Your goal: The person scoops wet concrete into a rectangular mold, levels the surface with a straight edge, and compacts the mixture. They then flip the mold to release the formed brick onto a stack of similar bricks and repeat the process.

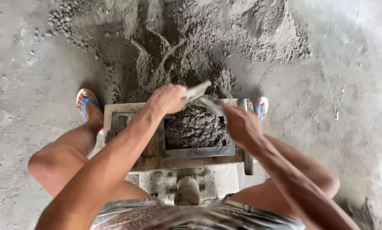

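Beyond our hands lies a big sand heap (208, 38) on the floor (348, 85). Beneath them sits a metal mould (152, 149) packed with grey mix (195, 127). Our left hand (167, 99) and right hand (241, 124) each grip a trowel (198, 90) end.

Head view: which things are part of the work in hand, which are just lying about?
In use:
- left hand gripping a flat tool
- right hand at the mould's edge
- mould, heaped with grey mix
- mix pile on the floor just beyond

Lying about:
- loose gravel, far left
- bare concrete floor
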